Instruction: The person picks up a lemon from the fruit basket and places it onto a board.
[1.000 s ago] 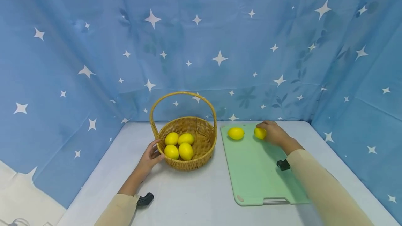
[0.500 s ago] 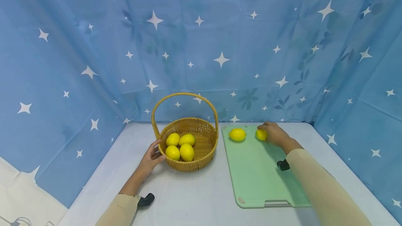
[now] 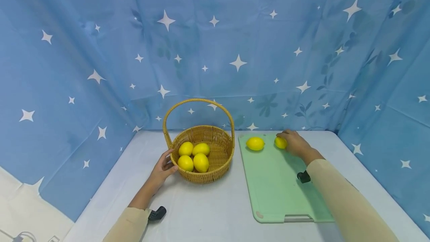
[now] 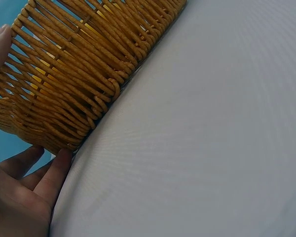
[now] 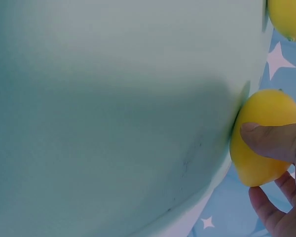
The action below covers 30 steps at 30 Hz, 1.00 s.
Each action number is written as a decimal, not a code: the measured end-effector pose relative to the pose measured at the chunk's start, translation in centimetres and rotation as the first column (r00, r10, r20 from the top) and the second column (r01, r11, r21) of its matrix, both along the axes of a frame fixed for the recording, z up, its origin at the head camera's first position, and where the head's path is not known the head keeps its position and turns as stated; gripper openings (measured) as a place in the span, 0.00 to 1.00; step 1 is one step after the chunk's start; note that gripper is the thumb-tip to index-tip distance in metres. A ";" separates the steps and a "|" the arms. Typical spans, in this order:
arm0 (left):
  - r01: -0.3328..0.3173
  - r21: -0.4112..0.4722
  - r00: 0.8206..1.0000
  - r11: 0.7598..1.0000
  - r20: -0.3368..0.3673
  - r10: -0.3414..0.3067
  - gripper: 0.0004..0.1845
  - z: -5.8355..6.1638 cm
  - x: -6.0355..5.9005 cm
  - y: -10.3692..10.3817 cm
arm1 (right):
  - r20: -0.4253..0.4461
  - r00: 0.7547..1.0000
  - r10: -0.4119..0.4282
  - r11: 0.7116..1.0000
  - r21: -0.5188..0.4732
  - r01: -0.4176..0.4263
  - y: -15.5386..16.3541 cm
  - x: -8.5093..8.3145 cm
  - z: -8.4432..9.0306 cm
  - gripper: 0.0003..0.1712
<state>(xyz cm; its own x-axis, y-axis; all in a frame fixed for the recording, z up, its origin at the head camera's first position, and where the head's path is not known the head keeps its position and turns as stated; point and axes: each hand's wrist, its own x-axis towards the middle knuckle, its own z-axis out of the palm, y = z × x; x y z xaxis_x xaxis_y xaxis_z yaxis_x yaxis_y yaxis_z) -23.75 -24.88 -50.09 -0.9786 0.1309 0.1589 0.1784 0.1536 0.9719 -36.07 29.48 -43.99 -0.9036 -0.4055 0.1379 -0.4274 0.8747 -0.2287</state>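
My right hand [image 3: 293, 143] pinches a yellow lemon [image 3: 280, 142] at the far part of the green cutting board [image 3: 275, 182]. In the right wrist view the thumb lies across this lemon [image 5: 261, 108], with fingers on its other side; it sits against the board. Another lemon [image 3: 255, 143] lies on the board to its left. My left hand [image 3: 159, 171] rests against the left side of a wicker basket [image 3: 218, 176], thumb and fingers spread. The left wrist view shows fairly straight fingertips touching the basket's weave [image 4: 74, 74]. Several lemons [image 3: 201, 162] sit inside the basket.
The basket's tall arched handle [image 3: 198, 100] stands upright. White cloth covers the table [image 3: 208, 212], including the strip between basket and board. A blue star-patterned curtain [image 3: 215, 47] hangs behind and at both sides. A metal handle [image 3: 298, 218] edges the board's near side.
The head view has shifted slightly, so everything sits a little farther right in the picture. Both hands, the basket and the lemons otherwise look the same.
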 end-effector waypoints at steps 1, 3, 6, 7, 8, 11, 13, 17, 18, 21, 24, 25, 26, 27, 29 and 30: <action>0.000 -0.002 1.000 1.000 -0.004 -0.001 0.37 0.0 0.0 0.0 | 0.000 1.000 -0.003 1.000 0.001 0.003 0.0 0.0 0.0 0.32; 0.001 -0.003 1.000 1.000 -0.010 -0.001 0.37 -0.1 0.0 0.0 | 0.001 1.000 -0.009 1.000 0.005 0.009 -0.1 0.0 -0.1 0.32; -0.004 -0.007 1.000 1.000 -0.010 0.004 0.37 0.0 0.1 0.1 | 0.014 1.000 -0.017 1.000 0.010 0.016 -0.2 0.0 0.0 0.32; -0.007 -0.007 1.000 1.000 -0.007 0.007 0.37 0.1 0.1 0.1 | 0.017 1.000 -0.017 1.000 0.011 0.017 -0.2 0.0 0.1 0.32; -0.006 -0.009 1.000 1.000 -0.008 0.006 0.38 0.1 0.2 0.1 | 0.020 1.000 -0.016 1.000 0.009 0.016 -0.2 0.0 0.1 0.32; -0.008 -0.008 1.000 1.000 -0.008 0.008 0.38 0.3 0.3 0.2 | 0.027 1.000 -0.012 1.000 0.005 0.012 -0.2 0.0 0.4 0.33; -0.004 -0.003 1.000 1.000 -0.006 0.004 0.38 0.4 0.3 0.2 | 0.030 0.999 -0.012 1.000 0.005 0.012 -0.1 -0.1 0.5 0.33; 0.004 -0.008 1.000 1.000 0.013 -0.004 0.38 0.8 0.4 0.3 | 0.042 0.999 -0.017 1.000 0.007 0.016 0.0 -0.3 0.5 0.33; 0.007 -0.006 1.000 1.000 0.017 -0.007 0.38 0.8 0.4 0.3 | 0.044 0.999 -0.016 1.000 0.006 0.016 0.1 -0.3 0.5 0.33; 0.009 -0.004 1.000 1.000 0.024 -0.009 0.38 0.8 0.3 0.3 | 0.051 0.999 -0.014 1.000 0.001 0.014 0.1 -0.4 0.6 0.32; -0.002 0.000 1.000 1.000 0.014 0.002 0.37 0.4 0.1 0.2 | 0.057 0.998 -0.012 1.000 -0.001 0.012 0.0 -0.3 0.7 0.30; -0.007 -0.003 1.000 1.000 0.013 0.007 0.37 0.4 0.1 0.2 | 0.059 0.998 -0.012 1.000 -0.001 0.013 -0.1 -0.3 0.7 0.29; -0.011 -0.003 1.000 1.000 0.011 0.011 0.37 0.4 0.1 0.2 | 0.061 0.998 -0.015 1.000 -0.001 0.015 -0.1 -0.3 0.8 0.29; -0.013 -0.002 1.000 1.000 0.009 0.013 0.37 0.4 0.1 0.2 | 0.062 0.998 -0.016 1.000 0.001 0.016 -0.2 -0.3 0.8 0.29; -0.015 -0.004 1.000 1.000 0.008 0.015 0.37 0.4 0.2 0.2 | 0.066 0.998 -0.022 1.000 0.005 0.022 -0.2 -0.3 0.7 0.29; -0.014 -0.002 1.000 1.000 0.009 0.014 0.37 0.4 0.2 0.3 | 0.070 0.997 -0.025 1.000 0.008 0.025 -0.2 -0.3 0.7 0.30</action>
<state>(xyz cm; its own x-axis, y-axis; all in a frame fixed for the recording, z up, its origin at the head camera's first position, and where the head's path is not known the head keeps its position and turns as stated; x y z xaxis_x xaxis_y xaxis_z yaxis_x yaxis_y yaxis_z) -23.53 -24.62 -49.72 -0.9816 0.1179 0.1501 0.1677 0.1581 0.9731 -36.38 29.25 -43.25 -0.9209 -0.3832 0.0715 -0.3884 0.8866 -0.2512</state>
